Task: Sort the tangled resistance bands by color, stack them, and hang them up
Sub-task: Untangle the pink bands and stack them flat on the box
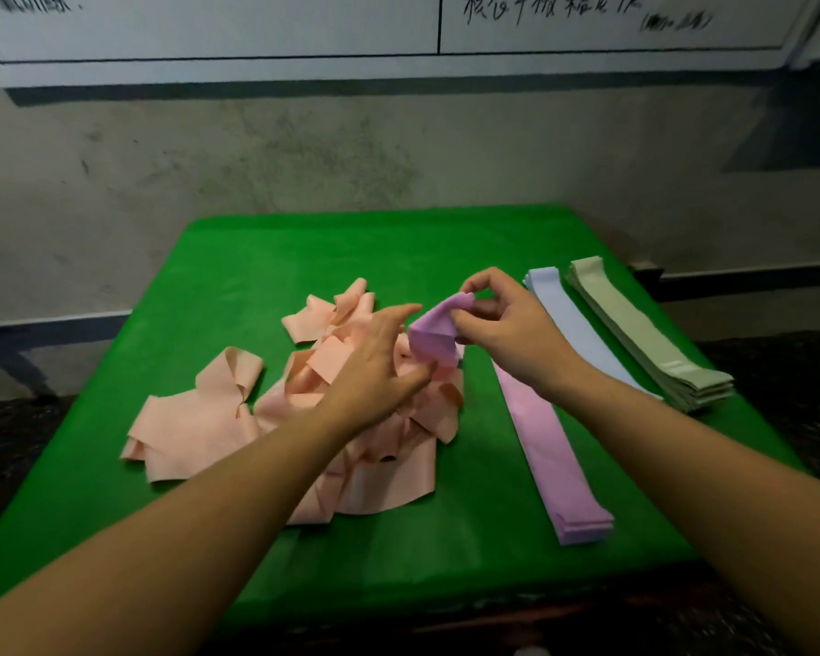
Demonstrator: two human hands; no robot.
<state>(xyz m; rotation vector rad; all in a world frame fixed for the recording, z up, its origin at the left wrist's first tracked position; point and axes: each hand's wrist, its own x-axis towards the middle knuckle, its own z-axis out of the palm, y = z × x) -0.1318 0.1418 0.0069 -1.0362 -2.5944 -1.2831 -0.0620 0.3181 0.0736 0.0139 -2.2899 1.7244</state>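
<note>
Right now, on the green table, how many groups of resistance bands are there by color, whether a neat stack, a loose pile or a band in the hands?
Peach tangled pile: 1
Purple stack: 1
Purple band held in the right hand: 1
Light blue stack: 1
Pale green stack: 1
Total: 5 groups in 4 colors.

Both bare forearms extend forward, converging toward the centre. The left hand (375, 366) is held palm-down with fingers straight and slightly spread, index finger foremost. The right hand (503, 324) is raised a little higher, its thumb and curled fingers pinching a purple band (434, 331).
</note>
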